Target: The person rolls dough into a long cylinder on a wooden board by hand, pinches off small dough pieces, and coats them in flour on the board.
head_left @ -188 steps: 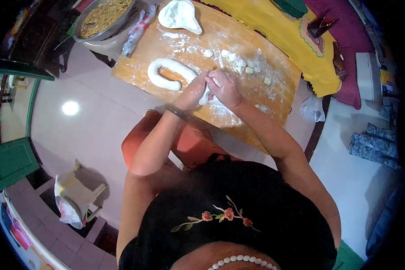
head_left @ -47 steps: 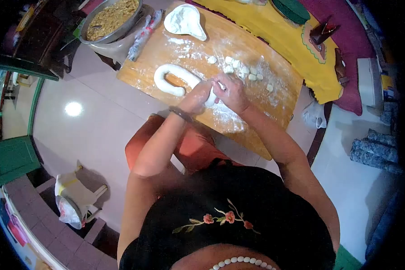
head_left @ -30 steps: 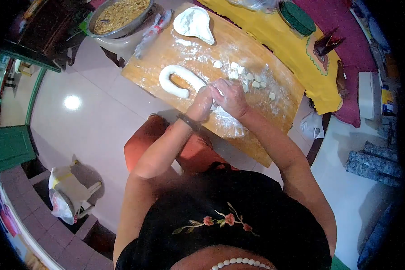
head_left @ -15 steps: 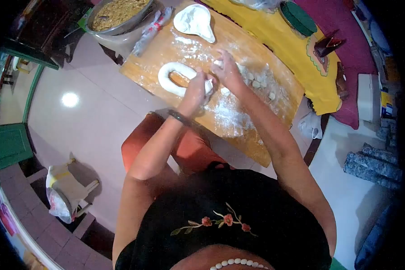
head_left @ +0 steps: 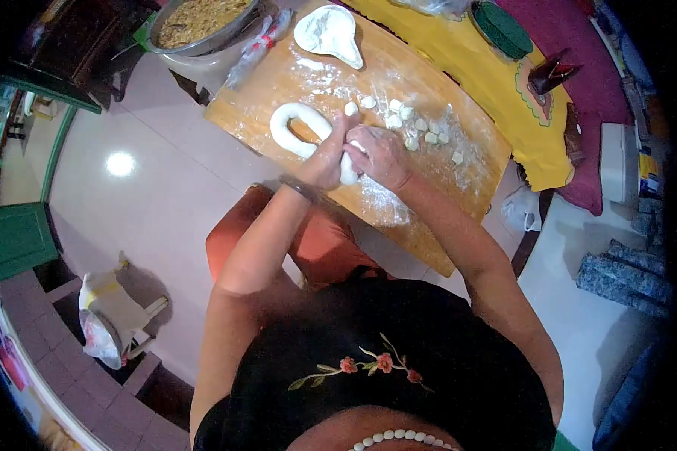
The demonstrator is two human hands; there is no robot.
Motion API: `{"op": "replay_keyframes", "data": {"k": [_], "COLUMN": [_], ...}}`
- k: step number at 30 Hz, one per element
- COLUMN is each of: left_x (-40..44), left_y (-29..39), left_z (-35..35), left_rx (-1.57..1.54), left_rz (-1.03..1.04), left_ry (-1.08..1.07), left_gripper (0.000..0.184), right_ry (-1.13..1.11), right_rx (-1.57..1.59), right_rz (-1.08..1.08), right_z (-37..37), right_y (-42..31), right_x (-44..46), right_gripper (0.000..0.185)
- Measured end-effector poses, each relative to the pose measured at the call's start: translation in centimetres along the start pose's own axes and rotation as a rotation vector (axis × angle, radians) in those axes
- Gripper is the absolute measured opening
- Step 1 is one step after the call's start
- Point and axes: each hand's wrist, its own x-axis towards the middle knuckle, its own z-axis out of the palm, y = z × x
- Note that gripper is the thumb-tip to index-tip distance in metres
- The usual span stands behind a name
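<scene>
A white dough rope [head_left: 280, 134] lies in a loop on a floury wooden board [head_left: 241, 113]. My left hand [head_left: 328, 163] is wrapped around one end of it, and a stub of dough sticks out below the fingers. Pressed against that hand, my right hand [head_left: 381, 155] has its fingers curled on the same dough end; the exact pinch is partly hidden. Just beyond my left fingertips is a small dough piece [head_left: 351, 109]. Several more cut dough pieces [head_left: 432, 137] are scattered past my right hand, dusted with flour.
A white gourd-shaped dish [head_left: 326, 34] with flour sits at the board's far edge. To the left stands a metal bowl [head_left: 195, 26] of chunky filling, near a plastic bag [head_left: 259, 49]. A yellow cloth [head_left: 459, 56] borders the far right side. A stool [head_left: 113, 308] stands on the floor.
My right hand has come back from over the dough pieces to meet my left hand on the rope. The scattered pieces show more fully now.
</scene>
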Motion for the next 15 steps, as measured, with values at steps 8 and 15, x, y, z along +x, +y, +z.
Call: {"op": "replay_keyframes", "data": {"k": [8,15], "left_x": [1.9,2.7], "left_y": [-3.9,-6.1], "left_z": [-1.6,-2.2], "left_rx": [0.227,0.627], "left_rz": [0.077,0.439], "left_ry": [-0.030,0.240], "left_gripper": [0.047,0.041], "right_ry": [0.173,0.264], "right_rx": [0.145,0.001], "right_rz": [0.217,0.272], "right_z": [0.5,2.1], "right_y": [0.4,1.9], "right_x": [-1.8,-1.5], "right_gripper": [0.011,0.012]}}
